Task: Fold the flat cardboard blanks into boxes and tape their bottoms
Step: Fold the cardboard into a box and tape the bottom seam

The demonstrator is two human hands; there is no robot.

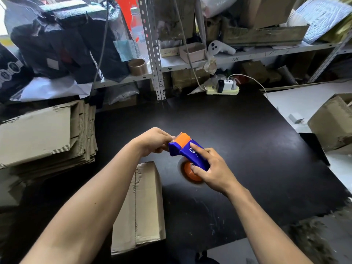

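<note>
We hold tape dispenser (187, 151) above black surface (247, 140): right hand (213, 168) grip curled round body, left hand (156, 141) pinching its orange end. Cardboard blanks (38, 134) stacked at 9 o'clock; box (141, 206) at 7.

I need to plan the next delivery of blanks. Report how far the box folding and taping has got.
Done: one folded box lies on the black table; whether its bottom is taped cannot be told. In hand: the right hand holds the blue tape dispenser while the left hand pinches at its orange front end, apparently finding the tape end. Left: a thick stack of flat blanks waits at left.
</note>
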